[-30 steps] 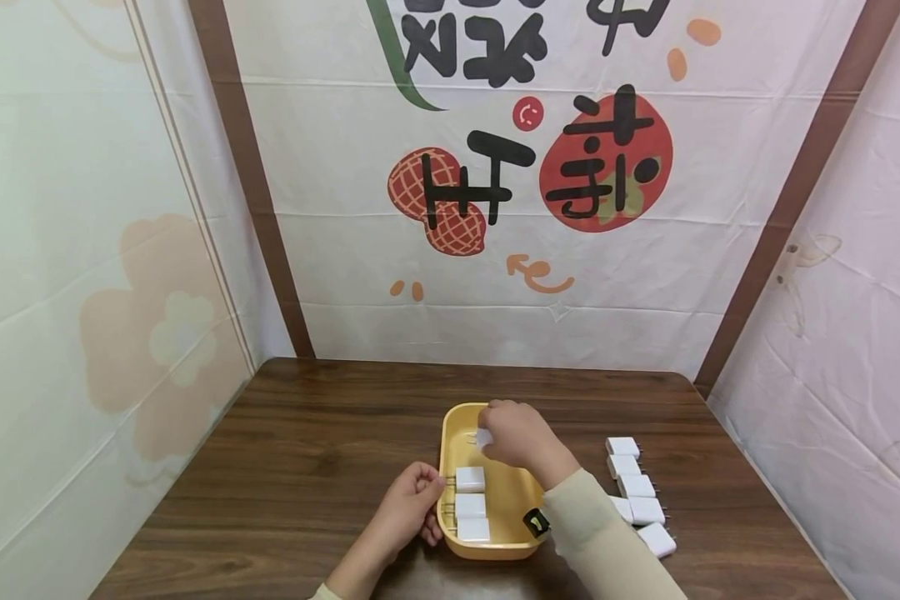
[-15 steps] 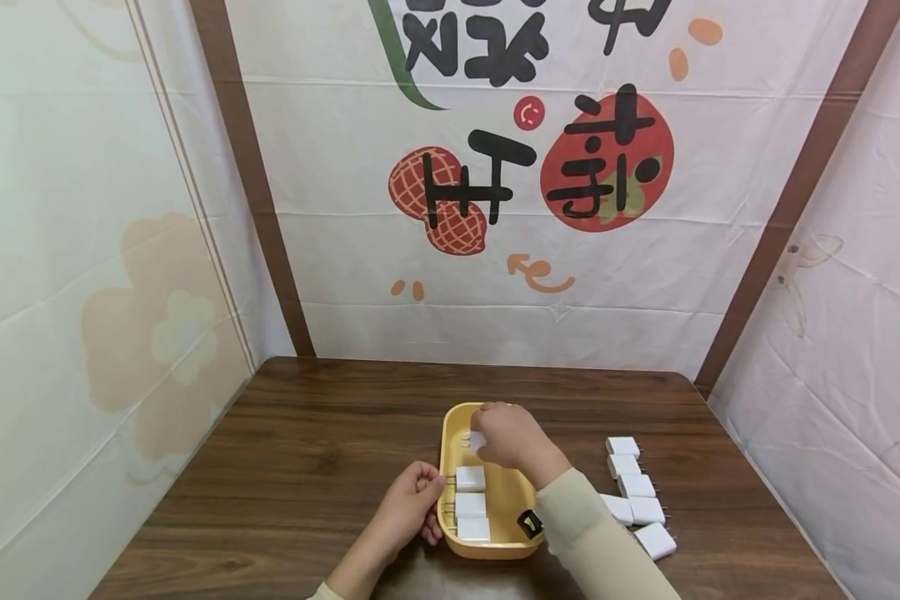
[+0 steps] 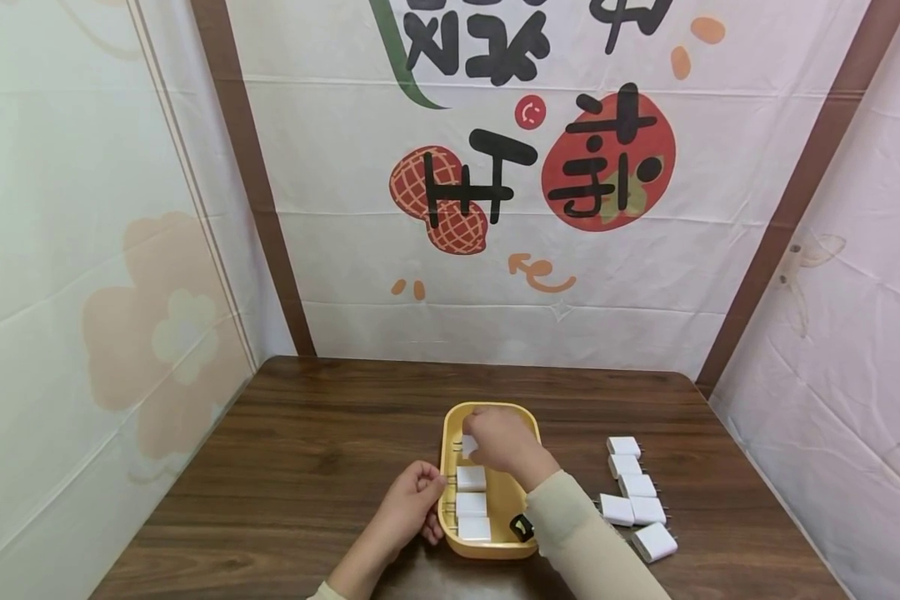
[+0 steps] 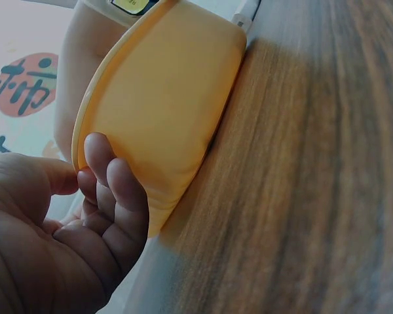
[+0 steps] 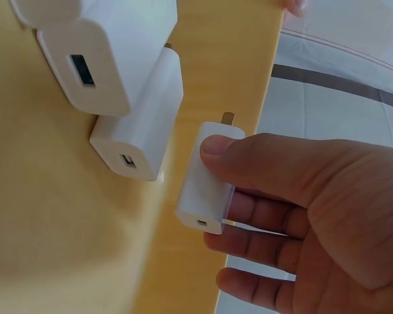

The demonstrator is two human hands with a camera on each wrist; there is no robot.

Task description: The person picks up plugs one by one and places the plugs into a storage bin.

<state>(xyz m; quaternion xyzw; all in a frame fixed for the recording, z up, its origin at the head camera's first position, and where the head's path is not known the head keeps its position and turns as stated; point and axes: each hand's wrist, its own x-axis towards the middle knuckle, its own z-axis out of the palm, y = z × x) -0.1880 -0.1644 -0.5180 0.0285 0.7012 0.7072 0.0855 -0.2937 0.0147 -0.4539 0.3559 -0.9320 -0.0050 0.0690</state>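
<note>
My right hand [image 3: 504, 442] reaches into the yellow tray [image 3: 528, 546] and pinches a white charger plug [image 5: 206, 180] between thumb and fingers. Its metal prong points at the tray's left wall, and a small port shows on its opposite end. Nearer me, several white charger plugs [image 3: 471, 504] lie in a column along that wall, their prongs also facing left. My left hand [image 3: 407, 504] pinches the tray's left rim with thumb and forefinger. In the left wrist view, the other fingers of the left hand [image 4: 85, 229] curl against the tray's outer side [image 4: 164, 98].
More white charger plugs [image 3: 636, 486] lie on the brown wooden table [image 3: 330, 433] right of the tray, most in a rough column with prongs facing right. A black wrist strap [image 3: 522, 527] shows by the right sleeve. Printed cloth walls [image 3: 360, 325] stand behind and at both sides.
My right hand has moved left and slightly down with the charger plug, bringing it closer to the tray's left wall. My left hand has kept its grip on the rim.
</note>
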